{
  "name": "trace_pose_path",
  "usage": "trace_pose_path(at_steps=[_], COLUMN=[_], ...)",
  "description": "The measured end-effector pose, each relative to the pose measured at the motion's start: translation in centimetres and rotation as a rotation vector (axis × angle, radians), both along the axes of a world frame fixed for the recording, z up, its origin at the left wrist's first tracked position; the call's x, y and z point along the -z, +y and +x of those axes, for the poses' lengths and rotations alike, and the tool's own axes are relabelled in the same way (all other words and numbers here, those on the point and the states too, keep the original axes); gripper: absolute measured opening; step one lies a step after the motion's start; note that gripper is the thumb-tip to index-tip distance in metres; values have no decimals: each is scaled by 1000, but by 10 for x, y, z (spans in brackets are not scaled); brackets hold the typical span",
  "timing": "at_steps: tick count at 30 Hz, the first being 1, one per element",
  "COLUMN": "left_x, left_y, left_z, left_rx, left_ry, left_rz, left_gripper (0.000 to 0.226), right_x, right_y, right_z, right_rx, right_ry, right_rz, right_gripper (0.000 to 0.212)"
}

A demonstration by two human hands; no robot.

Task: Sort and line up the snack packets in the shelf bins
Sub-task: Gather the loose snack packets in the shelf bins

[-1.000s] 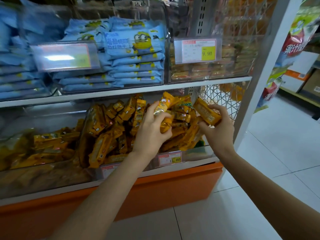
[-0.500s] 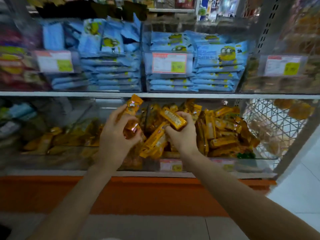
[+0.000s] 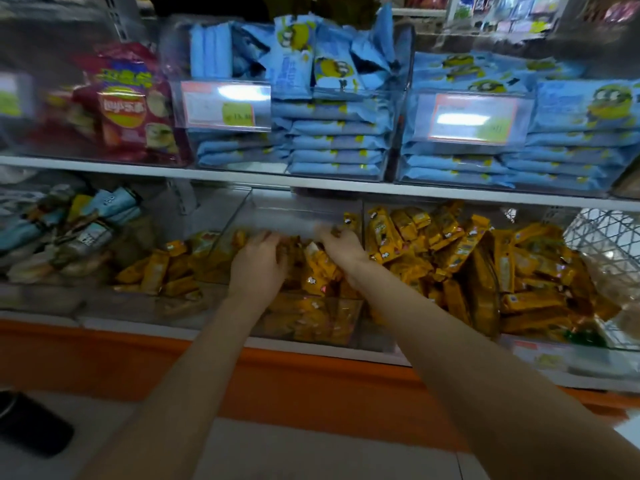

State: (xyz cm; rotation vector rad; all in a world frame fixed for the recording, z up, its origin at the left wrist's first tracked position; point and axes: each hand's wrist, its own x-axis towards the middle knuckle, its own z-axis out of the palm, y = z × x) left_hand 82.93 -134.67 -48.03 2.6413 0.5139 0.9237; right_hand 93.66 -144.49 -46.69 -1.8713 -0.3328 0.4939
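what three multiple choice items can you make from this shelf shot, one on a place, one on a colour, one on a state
1. Where are the left hand and the right hand?
a) in the clear bin of yellow packets
b) on the floor
c) on a price tag

2. What colour are the stacked packets on the shelf right above the hands?
a) green
b) blue
c) black

3. How does the heap of packets to the right of the hands lie?
a) in neat rows
b) jumbled
c) hung on hooks

Key:
1 a, both hands are down among the yellow packets inside the clear walls.
2 b, the flat stacks are light blue.
3 b, the packets point every way and lie over one another.
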Motion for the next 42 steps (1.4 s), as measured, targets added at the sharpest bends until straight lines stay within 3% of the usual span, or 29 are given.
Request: trace_pose_path(at_steps=[2, 6, 11, 16, 19, 20, 26, 30, 35, 39, 42], left_x=[4, 12, 20, 19, 16, 13, -1, 4, 9, 10, 4], left_y=[-1, -5, -20, -51, -78, -90, -182, -242, -291, -301, -299], left_z=[-5, -16, -35, -45, -38, -33, 21, 75, 141, 188, 213], left_rx=[-5, -12, -13, -33, -3, 5, 254, 418, 563, 508, 493], left_ry=[2, 3, 72, 87, 17, -6, -96, 47, 251, 473, 677], left_rz=[37, 151, 239, 369, 389, 396, 421, 363, 302, 457, 546], left_gripper=[15, 14, 35, 32, 12, 17, 24, 33, 45, 71, 97], right_x=[-9, -14, 10, 20, 28, 31, 33, 23, 20, 32, 40], right_y=[-12, -46, -99, -142, -175, -188, -293, -354, -382, -382, -375], right_z=[0, -16, -27, -30, -26, -22, 24, 70, 109, 144, 164], right_rx=[-120, -251, -528, -661, -643, -606, -87, 155, 199, 193, 164], right_ry=[-140, -599, -989, -1115, -1099, -1103, -1035, -807, -526, -336, -351], right_rz=[-81, -241, -469, -571, -566, -549, -514, -628, -589, -522, -553], right_gripper=[63, 43, 43, 51, 51, 48, 48, 62, 83, 100, 113])
